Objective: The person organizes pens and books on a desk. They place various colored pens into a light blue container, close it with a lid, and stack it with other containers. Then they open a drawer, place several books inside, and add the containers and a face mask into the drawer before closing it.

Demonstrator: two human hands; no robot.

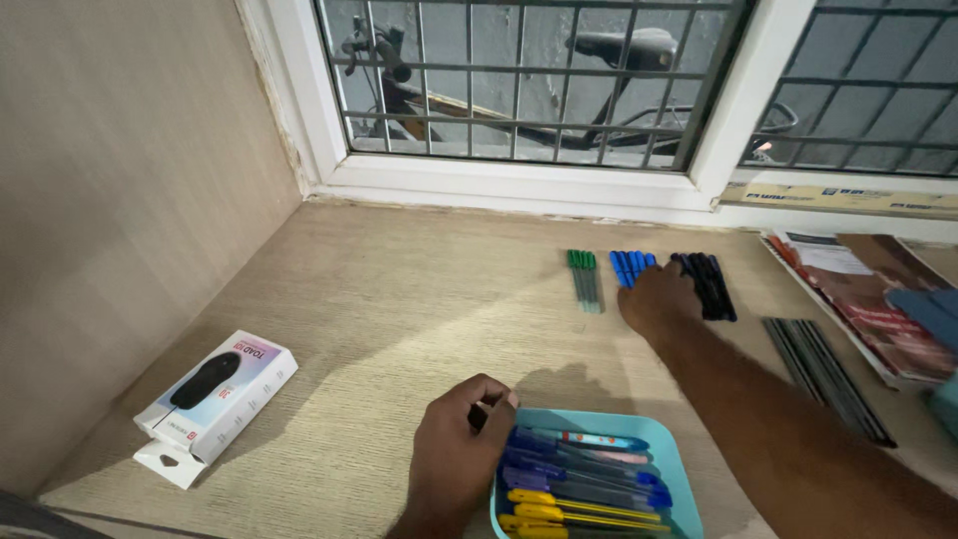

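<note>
A light blue tray [667,435] at the near edge of the wooden desk holds several pens with blue, yellow and red caps [579,474]. My left hand [457,454] rests curled against the tray's left rim; whether it holds a pen is unclear. My right hand [657,299] reaches far across the desk and lies on a row of blue-capped pens [629,266]. Left of that row lie green-capped pens [585,277]. A group of black-capped pens [707,283] lies on its right.
A white box picturing a computer mouse [216,396] lies at the left near the side wall. Magazines [878,295] and a bundle of dark sticks [824,373] lie at the right. A barred window [529,90] runs along the back.
</note>
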